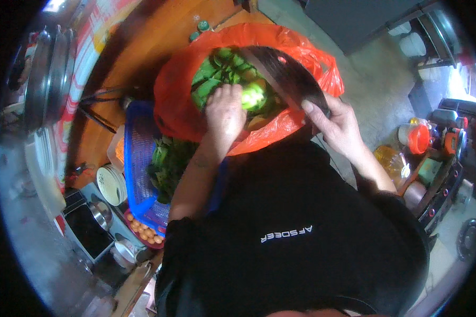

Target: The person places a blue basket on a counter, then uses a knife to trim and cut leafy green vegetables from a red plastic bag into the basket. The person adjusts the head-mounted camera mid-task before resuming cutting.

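Leafy green vegetables [214,71] lie within an open red plastic bag [254,33] in front of my body. My left hand [224,109] is on the greens with its fingers curled down onto them, beside pale bright green stems [254,97]. My right hand [337,126] grips the near end of a broad dark blade [291,73], like that of a cleaver. It has a straight, lighter edge facing the greens and a curved back. Its handle is hidden. A tan surface [258,122] shows a little under the stems.
At my left stands a blue plastic basket [137,158] with more dark greens [162,168]. Near it are stacked bowls [111,186] and eggs [144,230] in a red tray. A stove [432,210] and an oil jug [390,162] stand at the right.
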Tool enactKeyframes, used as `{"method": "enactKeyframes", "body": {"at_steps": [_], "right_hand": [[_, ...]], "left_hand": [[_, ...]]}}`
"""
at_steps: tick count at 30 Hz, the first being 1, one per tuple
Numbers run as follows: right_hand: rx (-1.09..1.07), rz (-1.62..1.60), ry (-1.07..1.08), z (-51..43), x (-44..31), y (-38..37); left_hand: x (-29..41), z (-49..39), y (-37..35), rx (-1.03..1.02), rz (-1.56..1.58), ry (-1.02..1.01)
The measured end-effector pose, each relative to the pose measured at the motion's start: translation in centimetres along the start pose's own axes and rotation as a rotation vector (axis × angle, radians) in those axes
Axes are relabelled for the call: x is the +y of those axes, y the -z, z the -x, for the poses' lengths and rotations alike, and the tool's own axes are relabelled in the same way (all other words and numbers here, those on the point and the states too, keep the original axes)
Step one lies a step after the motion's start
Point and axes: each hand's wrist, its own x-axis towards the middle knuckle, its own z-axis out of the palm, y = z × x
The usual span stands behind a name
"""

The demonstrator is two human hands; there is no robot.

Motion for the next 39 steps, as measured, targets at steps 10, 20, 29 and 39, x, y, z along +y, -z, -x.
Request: {"method": "enactKeyframes", "body": {"at_steps": [10,20,29,39], "right_hand": [[0.191,0.323,0.409,1.4,-0.4,-2.5],[0.068,0.69,0.863,0.3,-1.4,-5.8],[0.135,0.916,0.581,-0.9,1.5,-4.1],[0.016,0.356,0.592,0.1,-2.0,-7.6]], "left_hand": [[1.7,2.1,4.1,0.444,0.636,0.159],[0.2,5.2,2.8,-0.157,2.567,0.208],[1.3,6.3,6.3,0.176,1.359,0.488],[-4.3,14.1,10.7,0.401,1.391,0.659]]}}
